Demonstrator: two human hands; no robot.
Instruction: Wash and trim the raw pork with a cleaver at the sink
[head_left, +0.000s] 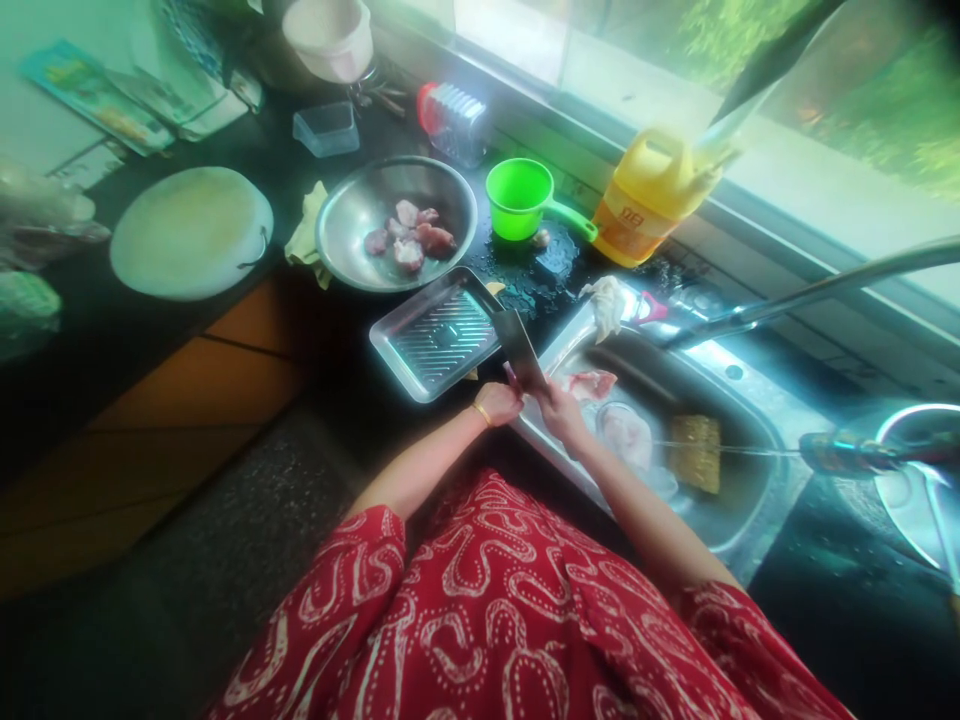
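Note:
A cleaver (519,350) with a broad dark blade is gripped in my right hand (559,408), its blade pointing away from me over the near edge of the sink. Close beside its lower end, my left hand (500,402) is closed; a small pinkish bit shows at its fingertips, too hidden to name. Just beyond my hands lies a ribbed metal tray (442,340). To the right, a piece of raw meat (591,385) rests in the sink (757,440), near a pale object under clear plastic (624,432).
A steel bowl (345,220) holds several raw meat pieces. Beside it stand a green dipper (519,200) and a yellow jug (641,200). A round board (191,235) lies left. A thin water stream runs from the faucet (832,452) towards a brown sponge-like block (696,455).

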